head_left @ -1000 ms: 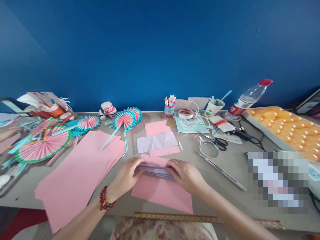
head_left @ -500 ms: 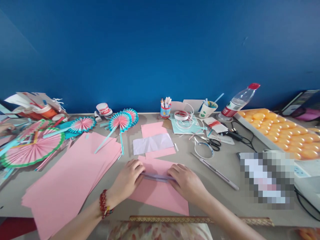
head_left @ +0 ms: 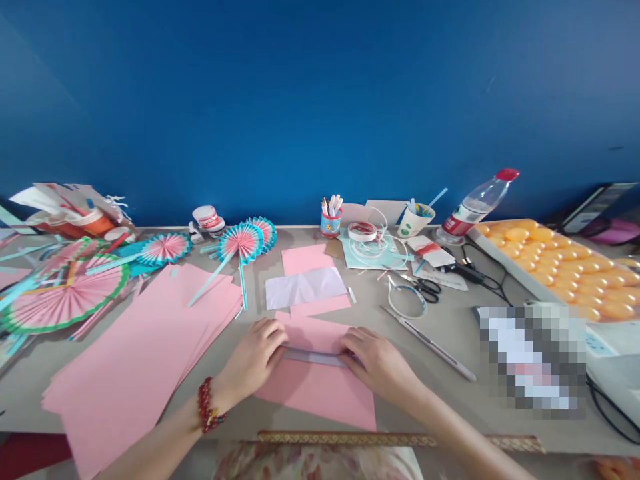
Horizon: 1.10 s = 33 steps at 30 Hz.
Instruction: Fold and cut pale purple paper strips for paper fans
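A narrow folded strip of lilac paper (head_left: 313, 357) lies across a pink paper sheet (head_left: 320, 393) in front of me. My left hand (head_left: 260, 347) is closed on the strip's left end, fingertips pressed together. At its right end my right hand (head_left: 373, 357) pinches it, fingers bent over the edge. Just beyond, a creased lilac paper sheet (head_left: 305, 288) rests over another pink sheet (head_left: 303, 257). A stack of large pink sheets (head_left: 135, 353) lies to the left of my left hand.
Pleated paper fans (head_left: 240, 243) lie at the left and back. To the right are a utility knife (head_left: 430, 343), a tape roll (head_left: 407, 299), scissors (head_left: 427, 288) and a blurred-out object (head_left: 530, 360). A plastic bottle (head_left: 467, 210) and a pen cup (head_left: 331, 220) stand at the back.
My right hand has shifted slightly right along the strip, baring more of it. The left hand stays at its end. At the far left edge, another person's hand has gone from view.
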Each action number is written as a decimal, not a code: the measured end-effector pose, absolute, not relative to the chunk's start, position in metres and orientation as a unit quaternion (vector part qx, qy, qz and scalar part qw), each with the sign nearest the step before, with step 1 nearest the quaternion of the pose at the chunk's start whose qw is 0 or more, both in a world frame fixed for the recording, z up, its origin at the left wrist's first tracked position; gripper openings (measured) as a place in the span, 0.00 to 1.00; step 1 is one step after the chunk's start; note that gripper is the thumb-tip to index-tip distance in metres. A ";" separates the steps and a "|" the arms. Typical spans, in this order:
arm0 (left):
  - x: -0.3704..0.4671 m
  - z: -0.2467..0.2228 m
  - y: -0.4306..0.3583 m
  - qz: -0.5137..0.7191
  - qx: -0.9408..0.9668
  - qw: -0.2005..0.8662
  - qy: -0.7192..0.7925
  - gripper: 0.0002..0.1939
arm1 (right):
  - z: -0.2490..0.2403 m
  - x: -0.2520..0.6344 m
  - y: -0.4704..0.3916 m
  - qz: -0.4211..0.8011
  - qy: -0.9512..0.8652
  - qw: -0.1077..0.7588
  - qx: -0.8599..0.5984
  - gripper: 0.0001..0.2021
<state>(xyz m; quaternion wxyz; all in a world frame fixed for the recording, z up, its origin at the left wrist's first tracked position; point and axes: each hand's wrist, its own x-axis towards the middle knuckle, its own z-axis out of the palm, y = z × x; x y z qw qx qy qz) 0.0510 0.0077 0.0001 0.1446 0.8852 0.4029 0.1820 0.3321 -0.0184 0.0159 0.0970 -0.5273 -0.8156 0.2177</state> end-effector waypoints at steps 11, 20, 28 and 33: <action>0.050 -0.004 0.011 0.244 0.856 0.134 0.435 0.08 | 0.013 0.347 -0.023 0.244 -0.805 0.131 -0.524 0.05; 0.054 0.006 0.012 0.287 0.826 0.152 0.461 0.22 | 0.016 0.351 -0.031 0.304 -0.770 0.155 -0.539 0.04; 0.059 -0.002 0.021 0.210 0.870 0.186 0.406 0.06 | 0.008 0.350 -0.034 0.248 -0.800 0.146 -0.526 0.03; 0.062 0.006 0.022 0.169 0.891 0.168 0.386 0.05 | 0.002 0.354 -0.035 0.220 -0.820 0.156 -0.505 0.04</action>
